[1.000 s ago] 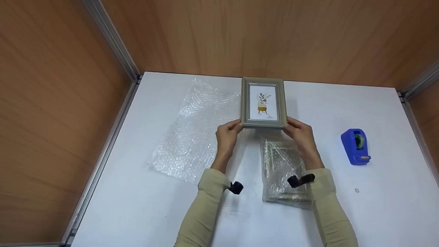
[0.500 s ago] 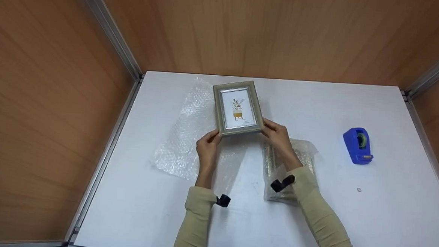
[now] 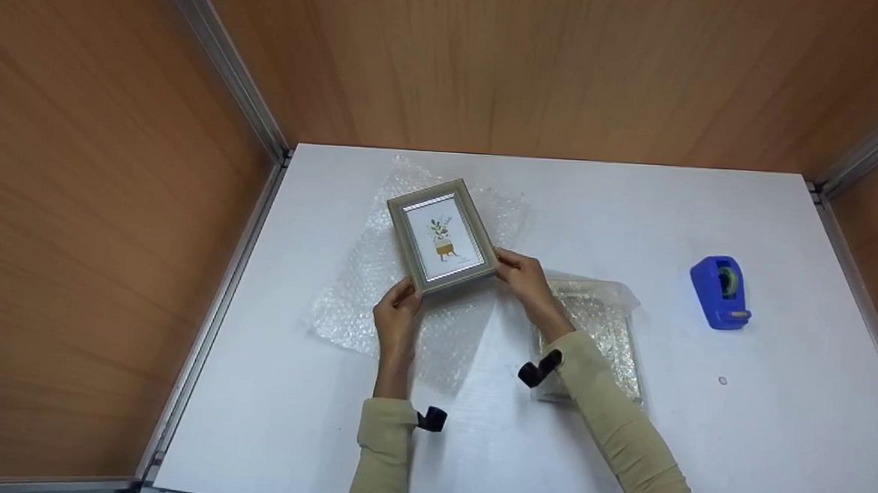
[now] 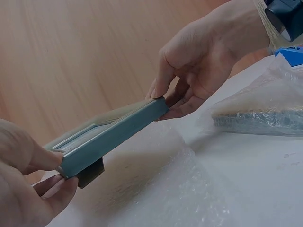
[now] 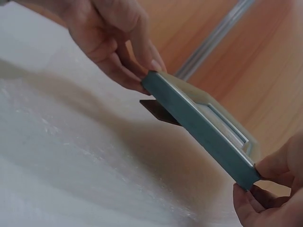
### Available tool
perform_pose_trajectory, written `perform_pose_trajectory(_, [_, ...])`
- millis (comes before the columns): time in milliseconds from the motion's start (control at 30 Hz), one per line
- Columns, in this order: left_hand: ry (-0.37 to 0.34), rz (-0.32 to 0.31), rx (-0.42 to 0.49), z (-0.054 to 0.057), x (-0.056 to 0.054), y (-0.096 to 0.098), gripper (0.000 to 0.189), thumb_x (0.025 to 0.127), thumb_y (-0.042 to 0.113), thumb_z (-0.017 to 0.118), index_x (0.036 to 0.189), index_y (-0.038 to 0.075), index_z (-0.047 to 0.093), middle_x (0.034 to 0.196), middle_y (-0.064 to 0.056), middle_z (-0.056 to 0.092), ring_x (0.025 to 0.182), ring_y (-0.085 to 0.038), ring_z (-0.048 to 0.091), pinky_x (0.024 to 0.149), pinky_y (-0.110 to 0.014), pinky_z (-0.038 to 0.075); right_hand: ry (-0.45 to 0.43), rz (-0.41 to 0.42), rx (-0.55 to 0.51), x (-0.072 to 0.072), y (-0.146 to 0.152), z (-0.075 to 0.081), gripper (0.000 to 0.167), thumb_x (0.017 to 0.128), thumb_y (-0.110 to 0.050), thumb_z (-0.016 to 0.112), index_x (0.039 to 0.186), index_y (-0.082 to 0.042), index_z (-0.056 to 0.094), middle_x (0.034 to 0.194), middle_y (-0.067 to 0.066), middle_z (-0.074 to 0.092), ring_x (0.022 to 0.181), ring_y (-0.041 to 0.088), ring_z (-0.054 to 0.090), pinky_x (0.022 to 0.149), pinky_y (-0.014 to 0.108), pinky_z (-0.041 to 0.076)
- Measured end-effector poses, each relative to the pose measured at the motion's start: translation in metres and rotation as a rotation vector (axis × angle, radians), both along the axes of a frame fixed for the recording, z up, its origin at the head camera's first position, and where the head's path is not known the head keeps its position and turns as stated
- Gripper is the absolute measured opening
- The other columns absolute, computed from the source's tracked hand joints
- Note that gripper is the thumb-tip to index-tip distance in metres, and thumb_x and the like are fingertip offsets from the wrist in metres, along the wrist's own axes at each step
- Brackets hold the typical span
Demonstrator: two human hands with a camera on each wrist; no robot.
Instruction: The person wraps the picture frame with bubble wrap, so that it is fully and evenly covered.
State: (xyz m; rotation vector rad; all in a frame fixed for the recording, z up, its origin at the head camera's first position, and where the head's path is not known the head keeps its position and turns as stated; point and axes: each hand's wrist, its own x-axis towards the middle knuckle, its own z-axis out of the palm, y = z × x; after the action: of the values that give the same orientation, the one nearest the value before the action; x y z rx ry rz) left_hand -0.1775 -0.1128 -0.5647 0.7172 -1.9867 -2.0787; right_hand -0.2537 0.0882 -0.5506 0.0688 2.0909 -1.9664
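Note:
A picture frame [image 3: 443, 239] with a grey-green border and a drawing of a potted plant is held face up, turned at an angle. My left hand [image 3: 396, 319] pinches its near left corner between thumb and fingers. At the near right corner my right hand [image 3: 525, 281] pinches it the same way. Both wrist views show a gap between the frame and the surface under it, with a dark stand flap [image 4: 91, 174] sticking out from its back. Beneath it a sheet of bubble wrap [image 3: 362, 287] lies spread on the white table [image 3: 272, 418].
Under my right forearm lies a bubble-wrapped package [image 3: 607, 338], partly hidden, with a frame-like shape inside. A blue tape dispenser [image 3: 718, 291] stands to the right, with a small scrap [image 3: 723, 381] nearer to me. Wooden panels [image 3: 553, 72] enclose the table at the back and sides.
Both hands have carried the picture frame left and nearer to me, over the bubble wrap, and turned it counterclockwise. More of the wrapped package now shows.

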Motion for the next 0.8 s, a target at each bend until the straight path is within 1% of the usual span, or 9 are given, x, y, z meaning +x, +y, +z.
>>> perform_pose_trajectory(33, [-0.001,0.003,0.005,-0.001,0.001,-0.001,0.039,0.089,0.002,0.060,0.127,-0.001,0.059,0.117,-0.019,0.063,0.109,-0.027,0.061,0.092,-0.032,0.053,0.000,0.005,0.000,0.000,-0.002,-0.001,0.038,0.096,-0.008,0.054,0.133,-0.001,0.055,0.136,0.017,0.055,0.123,0.027,0.055,0.102,0.030,0.047])
perform_pose_trajectory(67, [-0.004,0.002,0.011,-0.003,0.001,-0.002,0.040,0.089,0.002,0.060,0.128,-0.001,0.058,0.118,-0.020,0.063,0.110,-0.028,0.061,0.093,-0.032,0.053,-0.005,0.010,0.000,0.001,-0.004,0.001,0.037,0.096,-0.007,0.054,0.133,0.000,0.055,0.136,0.018,0.055,0.123,0.028,0.055,0.103,0.031,0.046])
perform_pose_trajectory(133, [-0.009,0.004,0.029,-0.005,0.002,-0.003,0.041,0.089,0.001,0.059,0.130,-0.001,0.057,0.118,-0.021,0.062,0.110,-0.029,0.061,0.093,-0.033,0.053,-0.013,0.012,-0.001,0.000,-0.006,0.000,0.037,0.096,-0.007,0.054,0.132,0.000,0.056,0.135,0.018,0.055,0.123,0.028,0.055,0.103,0.031,0.046])
perform_pose_trajectory(267, [-0.023,-0.005,0.042,-0.009,0.005,-0.005,0.042,0.090,0.001,0.058,0.131,0.000,0.055,0.120,-0.021,0.061,0.112,-0.029,0.061,0.095,-0.033,0.051,-0.039,0.017,0.009,-0.001,-0.011,-0.005,0.036,0.096,-0.007,0.053,0.131,-0.001,0.057,0.134,0.018,0.057,0.122,0.027,0.056,0.102,0.031,0.047])
perform_pose_trajectory(300, [-0.027,-0.007,0.043,-0.010,0.006,-0.005,0.042,0.090,0.002,0.058,0.132,0.000,0.055,0.121,-0.020,0.061,0.112,-0.028,0.060,0.095,-0.033,0.051,-0.040,0.012,0.015,-0.003,-0.012,-0.010,0.035,0.096,-0.008,0.054,0.130,-0.002,0.058,0.133,0.017,0.058,0.120,0.026,0.057,0.100,0.030,0.048])
perform_pose_trajectory(400, [-0.040,-0.016,0.035,-0.010,0.008,-0.006,0.041,0.091,0.004,0.057,0.133,0.001,0.054,0.123,-0.018,0.060,0.116,-0.027,0.059,0.098,-0.033,0.050,-0.056,0.009,0.044,-0.003,-0.013,-0.012,0.035,0.096,-0.010,0.054,0.130,-0.003,0.058,0.132,0.016,0.058,0.119,0.025,0.058,0.100,0.030,0.048])
perform_pose_trajectory(633, [-0.041,0.013,0.046,-0.014,0.012,-0.004,0.042,0.090,0.000,0.056,0.132,-0.002,0.054,0.124,-0.022,0.060,0.116,-0.029,0.057,0.097,-0.036,0.049,-0.080,0.009,0.129,-0.003,-0.015,-0.016,0.036,0.093,-0.008,0.053,0.129,-0.007,0.060,0.132,0.011,0.060,0.116,0.021,0.058,0.099,0.029,0.048])
perform_pose_trajectory(800, [-0.051,0.018,0.061,-0.015,0.014,-0.003,0.043,0.091,0.001,0.056,0.133,-0.001,0.053,0.126,-0.021,0.059,0.117,-0.028,0.057,0.097,-0.035,0.050,-0.077,0.016,0.162,-0.004,-0.016,-0.017,0.037,0.093,-0.008,0.054,0.129,-0.008,0.061,0.131,0.011,0.061,0.111,0.019,0.058,0.095,0.027,0.048])
